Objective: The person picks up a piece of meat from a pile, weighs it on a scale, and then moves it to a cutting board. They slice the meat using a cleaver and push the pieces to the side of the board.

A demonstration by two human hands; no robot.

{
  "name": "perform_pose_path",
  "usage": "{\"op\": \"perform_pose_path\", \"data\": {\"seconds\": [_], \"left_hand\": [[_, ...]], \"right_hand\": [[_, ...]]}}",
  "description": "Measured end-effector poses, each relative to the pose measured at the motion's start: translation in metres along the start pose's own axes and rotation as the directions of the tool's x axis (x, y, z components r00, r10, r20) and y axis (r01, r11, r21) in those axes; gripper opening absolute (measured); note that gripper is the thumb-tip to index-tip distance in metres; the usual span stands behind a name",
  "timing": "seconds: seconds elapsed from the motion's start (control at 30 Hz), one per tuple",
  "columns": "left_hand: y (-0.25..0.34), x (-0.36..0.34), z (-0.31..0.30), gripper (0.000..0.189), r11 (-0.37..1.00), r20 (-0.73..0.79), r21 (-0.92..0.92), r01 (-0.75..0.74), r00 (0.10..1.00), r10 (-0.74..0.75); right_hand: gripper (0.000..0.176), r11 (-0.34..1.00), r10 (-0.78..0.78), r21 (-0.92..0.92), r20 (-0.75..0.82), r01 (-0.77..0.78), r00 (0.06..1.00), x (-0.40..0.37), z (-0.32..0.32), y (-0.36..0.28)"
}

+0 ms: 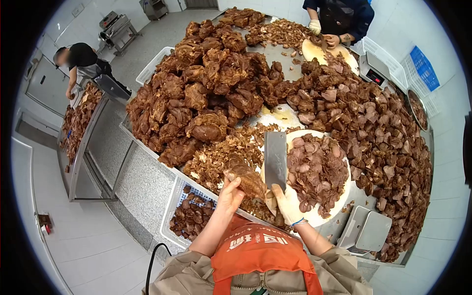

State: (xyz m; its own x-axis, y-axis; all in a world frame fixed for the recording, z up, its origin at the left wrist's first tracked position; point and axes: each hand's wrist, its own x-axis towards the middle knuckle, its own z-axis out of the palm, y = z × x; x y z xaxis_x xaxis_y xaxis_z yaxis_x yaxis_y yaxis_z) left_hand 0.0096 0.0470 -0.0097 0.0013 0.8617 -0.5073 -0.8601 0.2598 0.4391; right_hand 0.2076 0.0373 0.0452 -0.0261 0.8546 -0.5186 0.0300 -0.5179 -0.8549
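My left hand (pixel 229 196), bare, grips one end of a brown cooked meat chunk (pixel 250 181) above the table's near edge. My right hand (pixel 289 205), in a pale glove, is closed around a small knife (pixel 271 202), whose short blade points toward the meat. The handle is hidden in the glove. Just beyond its fingers, a wide cleaver (pixel 275 158) lies at the left side of a round cutting board (pixel 339 196). Sliced meat (pixel 314 169) is piled on that board. Shredded scraps (pixel 221 157) lie beyond my left hand.
A tall heap of meat chunks (pixel 206 83) stands ahead left, with cut meat (pixel 373 128) spread along the right. A scale (pixel 366 228) sits at near right, and a crate (pixel 169 223) below left. Another person (pixel 339 19) works at the far end; another person (pixel 83 61) stands left.
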Motion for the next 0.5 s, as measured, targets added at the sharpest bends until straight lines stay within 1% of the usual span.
{"op": "perform_pose_path", "data": {"seconds": [0.07, 0.1, 0.13, 0.2, 0.23, 0.3, 0.33, 0.37, 0.4, 0.43, 0.5], "left_hand": [[-0.017, 0.003, -0.001, 0.038, 0.993, 0.046, 0.053, -0.108, 0.993, 0.105], [-0.019, 0.003, -0.001, 0.029, 0.996, -0.010, 0.019, -0.088, 0.996, 0.088], [-0.018, 0.000, -0.003, 0.029, 0.996, -0.006, 0.022, -0.082, 0.997, 0.082], [-0.005, -0.011, -0.002, 0.032, 1.000, 0.070, -0.022, 0.008, 0.997, -0.007], [0.008, -0.019, 0.009, 0.035, 0.981, 0.091, 0.187, 0.044, 0.994, -0.062], [0.015, -0.020, 0.011, 0.041, 0.928, 0.307, 0.372, 0.016, 0.941, -0.139], [0.013, -0.026, 0.016, 0.051, 0.879, 0.264, 0.473, 0.062, 0.942, -0.208], [0.006, -0.034, 0.024, 0.057, 0.852, 0.223, 0.518, 0.067, 0.952, -0.210], [-0.001, -0.041, 0.034, 0.063, 0.824, 0.185, 0.563, 0.068, 0.961, -0.206], [-0.005, -0.044, 0.039, 0.074, 0.877, 0.060, 0.460, 0.142, 0.980, -0.190], [-0.008, -0.030, 0.010, 0.079, 0.953, 0.115, 0.265, 0.149, 0.976, -0.185]], "right_hand": [[0.030, 0.978, -0.188, 0.074, -0.085, 0.195, 0.978, 0.011, 0.020, 0.033], [0.027, 0.976, -0.211, 0.018, -0.153, 0.216, 0.965, 0.014, 0.028, 0.029], [0.027, 0.976, -0.210, 0.020, -0.161, 0.216, 0.964, 0.014, 0.026, 0.025], [0.026, 0.948, -0.083, 0.304, -0.051, 0.094, 0.995, 0.013, 0.017, 0.003], [0.019, 0.966, -0.073, 0.248, -0.003, 0.071, 0.997, 0.009, 0.006, -0.021], [0.019, 0.977, -0.189, 0.107, 0.017, 0.186, 0.982, 0.023, -0.006, -0.022], [0.022, 0.984, -0.176, -0.017, 0.051, 0.177, 0.983, 0.027, -0.010, -0.022], [0.025, 0.946, -0.301, -0.119, 0.026, 0.302, 0.953, 0.025, -0.006, -0.019], [0.028, 0.881, -0.426, -0.220, 0.016, 0.419, 0.904, 0.024, 0.001, -0.022], [0.029, 0.863, -0.410, -0.309, 0.031, 0.399, 0.912, 0.025, 0.003, -0.020], [0.029, 0.710, -0.579, -0.526, -0.060, 0.468, 0.813, 0.031, -0.002, -0.008]]}}
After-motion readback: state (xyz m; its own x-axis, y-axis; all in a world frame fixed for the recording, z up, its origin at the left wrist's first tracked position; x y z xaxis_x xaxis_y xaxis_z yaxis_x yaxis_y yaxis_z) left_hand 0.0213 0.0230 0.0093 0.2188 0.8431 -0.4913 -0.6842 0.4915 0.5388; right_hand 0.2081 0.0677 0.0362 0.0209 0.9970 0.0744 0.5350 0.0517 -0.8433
